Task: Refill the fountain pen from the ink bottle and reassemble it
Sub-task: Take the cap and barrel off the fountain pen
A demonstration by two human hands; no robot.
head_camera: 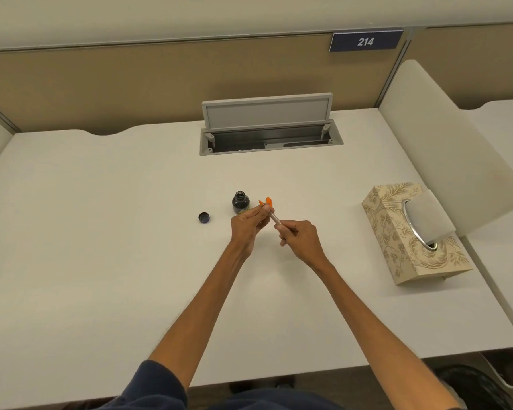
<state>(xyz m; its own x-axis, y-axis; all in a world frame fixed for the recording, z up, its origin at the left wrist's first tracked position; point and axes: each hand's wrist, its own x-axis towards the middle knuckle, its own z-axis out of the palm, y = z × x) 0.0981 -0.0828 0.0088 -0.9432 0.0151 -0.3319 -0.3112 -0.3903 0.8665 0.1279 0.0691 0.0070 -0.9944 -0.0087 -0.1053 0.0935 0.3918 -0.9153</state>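
I am seeing the white table carrying a patterned tissue box at its right. My left hand and right hand are gripping, fingers curled, the fountain pen just beside the open ink bottle. The bottle cap is lying left of it.

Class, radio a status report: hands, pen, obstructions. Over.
Left grip holds pen front; right grip holds its rear. Ink bottle open, cap left of it. Nothing blocks the bottle.
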